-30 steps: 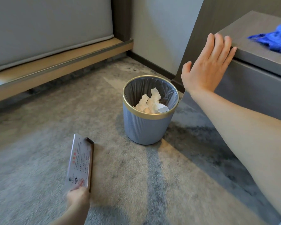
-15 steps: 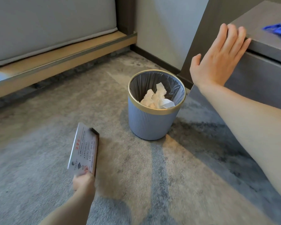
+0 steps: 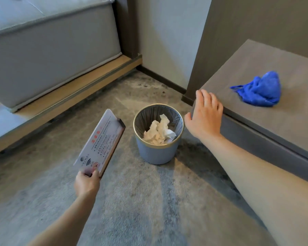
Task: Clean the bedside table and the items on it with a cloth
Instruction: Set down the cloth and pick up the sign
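Carpet (image 3: 149, 201), grey and mottled, fills most of the view, w/ a darker band running under the bin. At 10 o'clock sits a grey upholstered bed (image 3: 48, 50) on a pale wood base (image 3: 75, 96); a light wall w/ dark skirting runs across 12 o'clock. Bedside table (image 3: 274, 110), grey-brown top, occupies 2–3 o'clock, its near corner pointing toward centre. Blue cloth (image 3: 261, 89) lies crumpled on that top, well in from the front edge, at approx 2 o'clock. A dark object is cut off by the right frame edge just past the cloth; can't tell what it is. Near centre on the carpet stands a blue ribbed bin (image 3: 156, 150) w/ gold rim and clear liner, crumpled white tissues (image 3: 158, 130) inside. Right hand (image 3: 205, 114) is open and flat, fingers together, draped over the table's near corner, just right of the bin; nothing in it. The cloth is to the right of this hand, apart from it, not touched. Left hand (image 3: 87, 181) at 7 o'clock pinches the lower end of a white printed card on a dark backing (image 3: 100, 144), tilted up toward 1 o'clock, its top end near the bin's left rim but not touching. Cloth is well apart from the left hand, w/ bin and right hand between.
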